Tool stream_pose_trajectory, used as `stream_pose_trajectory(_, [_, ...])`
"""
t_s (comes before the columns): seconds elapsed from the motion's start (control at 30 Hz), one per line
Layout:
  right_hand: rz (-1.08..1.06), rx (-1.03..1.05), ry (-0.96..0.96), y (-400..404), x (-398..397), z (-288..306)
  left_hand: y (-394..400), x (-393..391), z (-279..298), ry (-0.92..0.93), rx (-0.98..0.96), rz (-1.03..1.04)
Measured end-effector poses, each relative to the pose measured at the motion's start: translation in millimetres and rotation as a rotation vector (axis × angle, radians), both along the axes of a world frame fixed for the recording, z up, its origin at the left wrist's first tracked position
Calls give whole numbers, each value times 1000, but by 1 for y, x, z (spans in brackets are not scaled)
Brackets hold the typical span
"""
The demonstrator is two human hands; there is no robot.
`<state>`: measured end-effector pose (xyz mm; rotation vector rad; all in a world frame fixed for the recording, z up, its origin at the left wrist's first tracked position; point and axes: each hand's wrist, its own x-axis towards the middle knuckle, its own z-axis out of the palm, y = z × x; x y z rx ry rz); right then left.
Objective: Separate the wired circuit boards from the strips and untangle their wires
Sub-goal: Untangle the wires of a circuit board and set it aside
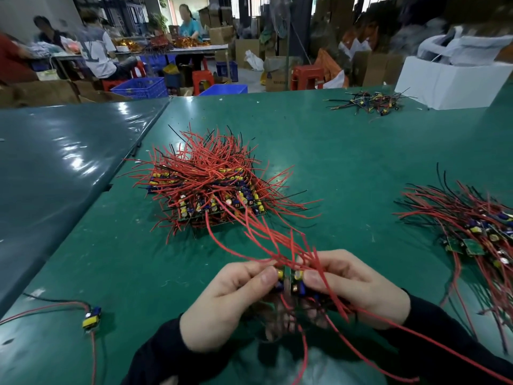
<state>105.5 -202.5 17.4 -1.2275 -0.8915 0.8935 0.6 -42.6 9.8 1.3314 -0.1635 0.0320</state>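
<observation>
Two hands split a strip of wired boards

Both hands work above the green table [347,162]. The left hand [230,298] and right hand [352,287] each pinch one side of a strip of circuit boards [290,282], thumbs pressing near a gap between two boards. Red wires [249,232] run from it toward the big tangled pile [211,184] beyond. Separated boards [477,232] lie right of the hands, a lone wired board [93,318] left.

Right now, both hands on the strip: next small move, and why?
Probably bend the two halves apart to snap them: the left hand and right hand each pinch one side of the board strip, a gap shows between them, and red wires still cross toward the pile.
</observation>
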Motion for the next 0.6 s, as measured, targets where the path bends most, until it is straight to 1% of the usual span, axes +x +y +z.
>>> stream_pose_trajectory(0.1, [-170,-119,-81,1,10,0,2,8,-2,179,36,237])
stream_pose_trajectory(0.17, [-268,-168,-151,0,16,1,6,12,-5,248,101,399])
stream_pose_trajectory(0.23, [-338,-141,-112,-1,20,0,12,14,-8,299,74,550])
stream_pose_trajectory(0.3, [-448,-112,-42,-1,25,-1,18,15,-9,292,16,706])
stream_pose_trajectory(0.37, [-587,-158,-44,-4,34,-5,23,15,-8,226,-30,838])
stream_pose_trajectory(0.4, [-646,-228,-118,-6,38,-7,24,14,-8,185,-44,895])
stream_pose_trajectory(0.43, [-697,-345,-262,-8,42,-11,25,14,-7,145,-51,946])
stream_pose_trajectory(0.5, [-761,-601,-654,-15,45,-16,28,12,-5,81,-64,1015])
stream_pose_trajectory(0.53, [-770,-671,-771,-17,44,-16,28,12,-4,66,-79,1022])
stream_pose_trajectory(0.6, [-729,-718,-839,-17,38,-14,28,11,-2,81,-117,969])
